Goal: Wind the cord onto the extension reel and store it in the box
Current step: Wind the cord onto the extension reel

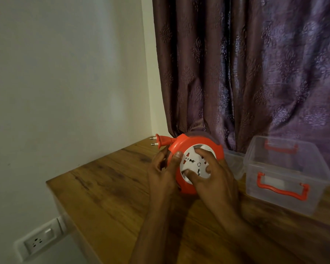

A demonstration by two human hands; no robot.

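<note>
L hand [161, 168] grips reel [195, 162] rim to steady it; R hand [211, 174] clutches white hub to crank; plug [159, 141] nearly home.

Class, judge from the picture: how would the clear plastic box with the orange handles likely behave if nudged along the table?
The clear box looks thin-walled and holds nothing visible, so it is probably light and would slide easily on the smooth wooden table. Its broad, low shape suggests it would not tip. The walls might flex if squeezed.

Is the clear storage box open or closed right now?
Open. The clear box on the table shows a bare rim and no lid on top; you can see down inside it. Its red handles hang on the sides.
</note>
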